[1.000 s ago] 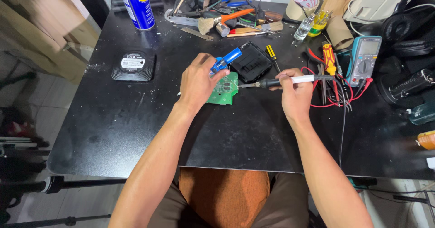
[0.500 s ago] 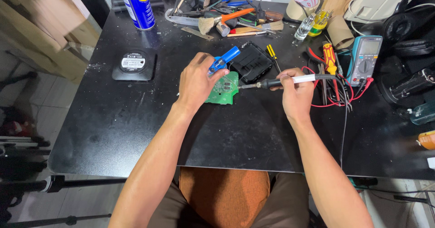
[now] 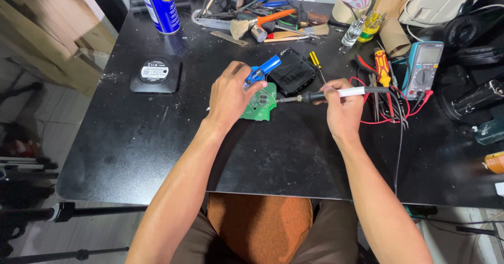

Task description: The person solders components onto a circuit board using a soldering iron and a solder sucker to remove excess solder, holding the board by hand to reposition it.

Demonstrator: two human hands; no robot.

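Note:
A green circuit board (image 3: 261, 102) lies on the black table (image 3: 157, 138). My left hand (image 3: 231, 93) rests over its left part and grips a blue tool (image 3: 261, 71), likely a desoldering pump, pointing toward the upper right. My right hand (image 3: 344, 109) holds a soldering iron (image 3: 336, 93) with a white and black handle. Its metal tip points left and meets the board's right edge. A black plastic casing (image 3: 296, 71) sits just behind the board.
A blue multimeter (image 3: 422, 70) with red leads and screwdrivers (image 3: 382, 67) lie at the right. A blue and yellow spray can (image 3: 159, 4), brushes, tape roll (image 3: 353, 4) and small bottles crowd the back. A round black device (image 3: 156, 74) sits at the left.

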